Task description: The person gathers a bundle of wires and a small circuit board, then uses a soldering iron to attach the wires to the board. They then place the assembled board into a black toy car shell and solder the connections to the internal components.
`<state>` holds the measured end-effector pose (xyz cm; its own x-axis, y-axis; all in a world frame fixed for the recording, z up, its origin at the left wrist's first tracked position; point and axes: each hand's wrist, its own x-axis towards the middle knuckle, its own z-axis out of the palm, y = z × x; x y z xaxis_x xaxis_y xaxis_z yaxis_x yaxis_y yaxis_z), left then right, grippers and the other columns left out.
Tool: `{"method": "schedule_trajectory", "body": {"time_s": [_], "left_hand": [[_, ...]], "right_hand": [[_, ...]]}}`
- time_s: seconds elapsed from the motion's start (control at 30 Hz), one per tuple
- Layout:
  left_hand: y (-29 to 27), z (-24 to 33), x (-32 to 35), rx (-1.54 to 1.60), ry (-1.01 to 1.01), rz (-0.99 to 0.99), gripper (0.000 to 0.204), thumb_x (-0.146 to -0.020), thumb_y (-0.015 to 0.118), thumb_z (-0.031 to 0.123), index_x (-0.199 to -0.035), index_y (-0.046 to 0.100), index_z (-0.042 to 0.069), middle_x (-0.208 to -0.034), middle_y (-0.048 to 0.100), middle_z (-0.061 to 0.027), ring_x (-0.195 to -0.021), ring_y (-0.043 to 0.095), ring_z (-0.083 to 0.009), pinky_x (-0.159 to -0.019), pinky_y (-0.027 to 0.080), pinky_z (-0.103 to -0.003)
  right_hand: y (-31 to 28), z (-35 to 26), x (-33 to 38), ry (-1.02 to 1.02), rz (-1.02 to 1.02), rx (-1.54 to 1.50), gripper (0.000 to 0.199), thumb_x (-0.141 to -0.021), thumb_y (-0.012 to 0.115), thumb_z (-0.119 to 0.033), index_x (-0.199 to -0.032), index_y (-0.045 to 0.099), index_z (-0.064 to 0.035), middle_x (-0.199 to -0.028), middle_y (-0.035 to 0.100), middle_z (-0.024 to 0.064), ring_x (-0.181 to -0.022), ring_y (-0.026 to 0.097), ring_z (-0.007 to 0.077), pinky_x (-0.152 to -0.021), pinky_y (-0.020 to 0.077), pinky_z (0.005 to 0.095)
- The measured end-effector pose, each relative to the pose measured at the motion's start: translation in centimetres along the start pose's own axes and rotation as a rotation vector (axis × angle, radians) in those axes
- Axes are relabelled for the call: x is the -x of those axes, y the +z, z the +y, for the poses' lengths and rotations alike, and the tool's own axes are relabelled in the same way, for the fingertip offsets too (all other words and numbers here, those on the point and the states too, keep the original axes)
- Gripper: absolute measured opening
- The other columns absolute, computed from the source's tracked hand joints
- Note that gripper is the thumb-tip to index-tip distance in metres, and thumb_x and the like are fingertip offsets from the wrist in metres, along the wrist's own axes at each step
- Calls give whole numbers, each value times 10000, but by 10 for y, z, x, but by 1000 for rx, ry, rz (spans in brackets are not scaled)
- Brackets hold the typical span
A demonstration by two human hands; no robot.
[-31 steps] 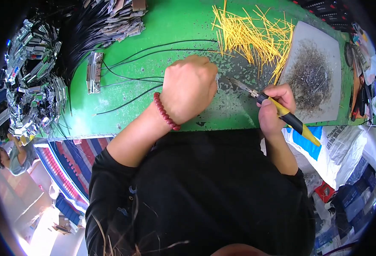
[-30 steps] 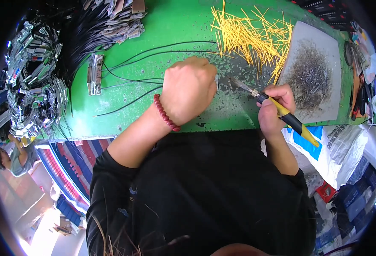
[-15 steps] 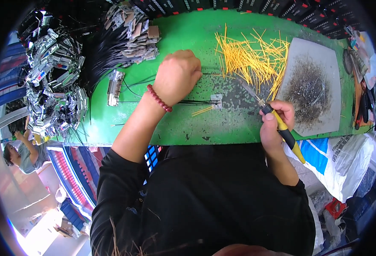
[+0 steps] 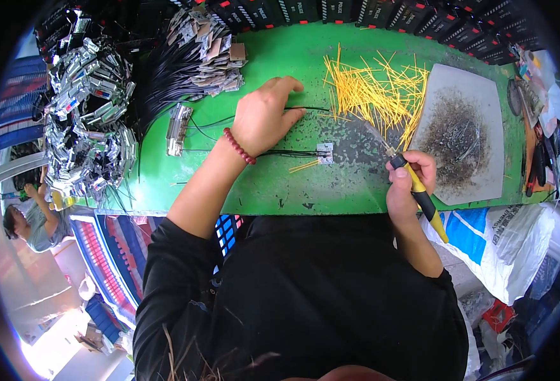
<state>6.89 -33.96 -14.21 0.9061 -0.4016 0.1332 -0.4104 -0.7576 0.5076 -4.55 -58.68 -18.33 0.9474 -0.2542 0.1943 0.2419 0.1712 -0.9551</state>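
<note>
My left hand [image 4: 264, 113] is over the middle of the green bench, thumb and forefinger spread apart. By the thumb tip lies a black wire [image 4: 317, 109], its end pointing right. In my right hand [image 4: 409, 184] is a soldering iron [image 4: 423, 202] with a yellow and black handle, its thin tip pointing up and left toward the yellow wires [image 4: 375, 89]. Between the hands a small pale circuit board [image 4: 325, 153] lies flat, with black wires running left under my left wrist and yellow strands beside it. A silvery metal part [image 4: 178, 130] rests left of my forearm.
Shiny metal parts [image 4: 89, 120] are heaped at the far left, beside a bundle of black wires [image 4: 172, 70] with small boards. A grey, dirt-covered plate [image 4: 493, 165] lies at right, with tools [image 4: 537, 159] beyond it. Black boxes [image 4: 350, 11] line the back edge.
My left hand's fingers have spread from a closed shape, and the thumb now shows. The yellow piece near the black wire's end no longer shows. My right hand keeps the iron nearly still.
</note>
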Motion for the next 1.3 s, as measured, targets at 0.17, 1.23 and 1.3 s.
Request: {"method": "schedule_trajectory", "body": {"time_s": [0.17,1.23,1.3], "left_hand": [[10,-7,-1,-107,45,-43,97,-782,673,115,-840,605,78,-841,587,-99,-717,606,-296,-596,482,-398],[-3,25,40,109,234,57,123,-757,700,57,-874,661,42,-784,609,-89,-633,596,-264,-561,483,-344],[-4,29,41,270,156,72,102,-764,694,41,-859,659,32,-763,603,-87,-614,585,-233,-552,474,-325]], "right_hand": [[7,-3,-2,-6,-16,72,321,-884,623,-217,-1094,480,-20,-833,620,95,-658,536,92,-608,444,218],[77,-15,-41,-185,-381,433,346,-747,708,53,-1058,593,-47,-773,675,87,-689,668,141,-632,522,240],[78,-12,-39,-235,-356,409,341,-742,700,68,-1046,596,-45,-799,666,108,-695,671,155,-632,523,241]]}}
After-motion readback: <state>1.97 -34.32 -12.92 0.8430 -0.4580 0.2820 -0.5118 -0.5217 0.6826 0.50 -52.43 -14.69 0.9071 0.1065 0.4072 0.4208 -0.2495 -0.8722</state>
